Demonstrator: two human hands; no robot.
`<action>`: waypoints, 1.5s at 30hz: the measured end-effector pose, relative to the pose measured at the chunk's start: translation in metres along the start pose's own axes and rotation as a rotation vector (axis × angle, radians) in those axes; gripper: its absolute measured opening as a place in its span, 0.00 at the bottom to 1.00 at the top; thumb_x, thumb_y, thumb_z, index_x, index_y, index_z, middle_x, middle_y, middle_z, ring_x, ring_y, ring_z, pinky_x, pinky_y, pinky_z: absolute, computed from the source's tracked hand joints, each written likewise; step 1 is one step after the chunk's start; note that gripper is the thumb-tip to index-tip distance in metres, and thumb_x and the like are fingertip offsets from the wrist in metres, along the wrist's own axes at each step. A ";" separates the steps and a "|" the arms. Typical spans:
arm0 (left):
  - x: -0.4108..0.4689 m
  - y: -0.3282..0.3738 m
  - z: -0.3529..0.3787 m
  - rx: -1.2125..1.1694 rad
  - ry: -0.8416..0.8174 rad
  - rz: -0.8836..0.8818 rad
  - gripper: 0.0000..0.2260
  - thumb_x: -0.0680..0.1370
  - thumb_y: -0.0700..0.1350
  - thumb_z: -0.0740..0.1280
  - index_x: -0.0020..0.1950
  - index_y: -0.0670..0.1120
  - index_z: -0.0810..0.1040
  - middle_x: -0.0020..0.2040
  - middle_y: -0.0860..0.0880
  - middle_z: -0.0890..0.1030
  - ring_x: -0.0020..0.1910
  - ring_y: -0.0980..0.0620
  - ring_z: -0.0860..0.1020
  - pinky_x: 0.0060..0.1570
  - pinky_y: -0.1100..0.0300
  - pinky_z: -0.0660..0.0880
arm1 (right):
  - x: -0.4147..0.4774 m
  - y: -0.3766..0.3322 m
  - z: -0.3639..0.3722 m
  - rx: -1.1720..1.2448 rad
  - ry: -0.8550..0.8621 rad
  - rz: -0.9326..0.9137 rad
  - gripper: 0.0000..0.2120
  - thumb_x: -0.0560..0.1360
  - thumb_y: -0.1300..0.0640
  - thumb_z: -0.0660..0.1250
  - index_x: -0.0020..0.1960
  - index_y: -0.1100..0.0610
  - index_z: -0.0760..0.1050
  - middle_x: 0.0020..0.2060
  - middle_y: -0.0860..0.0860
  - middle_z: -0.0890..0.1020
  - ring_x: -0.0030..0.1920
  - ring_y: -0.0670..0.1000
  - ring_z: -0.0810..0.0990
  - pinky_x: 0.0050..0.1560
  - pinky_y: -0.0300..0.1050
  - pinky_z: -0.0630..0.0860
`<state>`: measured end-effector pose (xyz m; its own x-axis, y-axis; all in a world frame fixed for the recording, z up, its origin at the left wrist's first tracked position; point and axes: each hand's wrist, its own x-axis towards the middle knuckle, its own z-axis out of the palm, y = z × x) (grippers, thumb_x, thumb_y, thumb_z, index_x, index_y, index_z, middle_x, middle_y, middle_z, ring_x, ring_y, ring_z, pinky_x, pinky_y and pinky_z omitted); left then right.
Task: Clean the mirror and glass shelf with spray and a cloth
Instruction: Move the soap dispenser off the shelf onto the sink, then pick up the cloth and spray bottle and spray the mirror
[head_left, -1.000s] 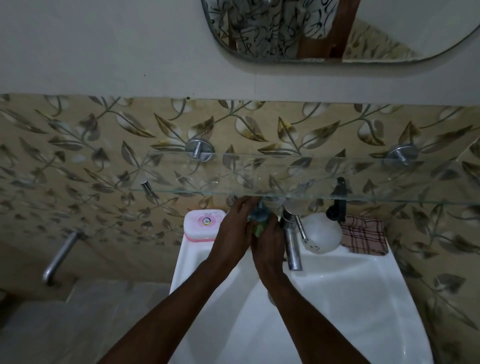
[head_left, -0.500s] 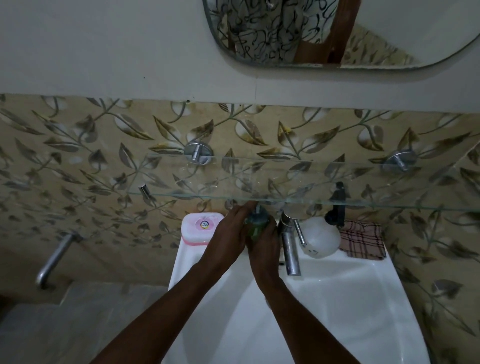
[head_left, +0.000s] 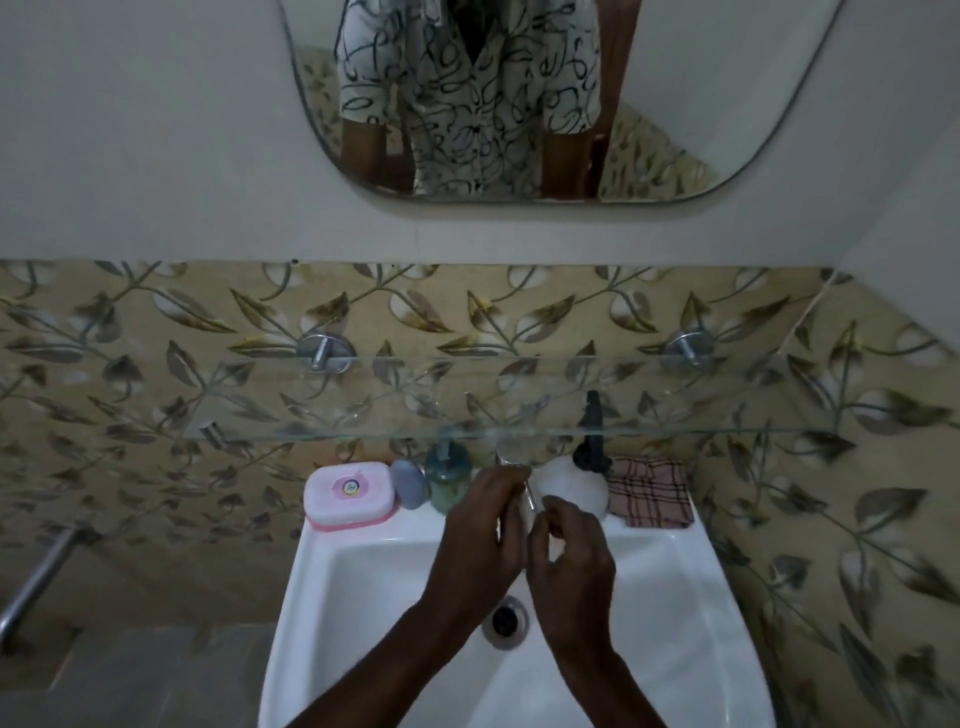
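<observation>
The mirror (head_left: 701, 104) hangs on the white wall at the top and reflects a person in a patterned shirt. Below it the glass shelf (head_left: 363, 415) runs across the tiled wall on metal pegs. A white spray bottle (head_left: 574, 486) with a black nozzle stands on the sink's back ledge, with a checked cloth (head_left: 649, 493) to its right. My left hand (head_left: 483, 540) hovers over the basin, its loose fingers covering the tap. My right hand (head_left: 571, 561) is beside it, just in front of the spray bottle, fingers curled apart and holding nothing.
On the ledge of the white sink (head_left: 363, 597), left of the tap, stand a green soap dispenser (head_left: 448, 486), a grey object (head_left: 408, 483) and a pink soap box (head_left: 348, 493). The drain (head_left: 504, 621) lies under my hands. A metal rail (head_left: 36, 577) sticks out at lower left.
Both hands have let go of the green soap dispenser and moved right and back over the basin. The view has tilted up, showing more of the mirror.
</observation>
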<state>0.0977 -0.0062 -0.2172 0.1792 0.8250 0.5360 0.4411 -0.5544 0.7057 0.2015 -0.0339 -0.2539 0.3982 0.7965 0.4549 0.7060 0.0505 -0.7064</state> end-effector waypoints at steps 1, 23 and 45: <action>0.006 0.008 0.012 -0.022 -0.016 -0.032 0.13 0.77 0.33 0.61 0.59 0.39 0.79 0.52 0.46 0.82 0.52 0.57 0.78 0.54 0.74 0.71 | 0.006 0.008 -0.008 0.012 0.027 0.006 0.10 0.70 0.68 0.74 0.50 0.61 0.81 0.37 0.54 0.83 0.36 0.52 0.81 0.41 0.34 0.72; 0.036 0.058 0.103 0.111 -0.039 -0.307 0.17 0.74 0.48 0.71 0.62 0.47 0.78 0.39 0.51 0.85 0.37 0.53 0.83 0.37 0.56 0.78 | 0.043 0.076 -0.042 0.233 -0.130 0.097 0.12 0.76 0.46 0.60 0.53 0.51 0.76 0.44 0.48 0.83 0.46 0.46 0.82 0.44 0.37 0.78; 0.061 -0.007 0.196 0.006 -0.144 -0.728 0.10 0.72 0.41 0.73 0.48 0.35 0.81 0.47 0.38 0.83 0.47 0.42 0.81 0.43 0.54 0.75 | 0.015 0.122 -0.084 0.317 -0.191 0.581 0.12 0.75 0.56 0.71 0.45 0.40 0.72 0.34 0.51 0.79 0.33 0.41 0.78 0.37 0.42 0.71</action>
<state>0.2781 0.0693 -0.2807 -0.0469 0.9900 -0.1329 0.4968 0.1385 0.8567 0.3429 -0.0668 -0.2875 0.5297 0.8384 -0.1282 0.1921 -0.2658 -0.9447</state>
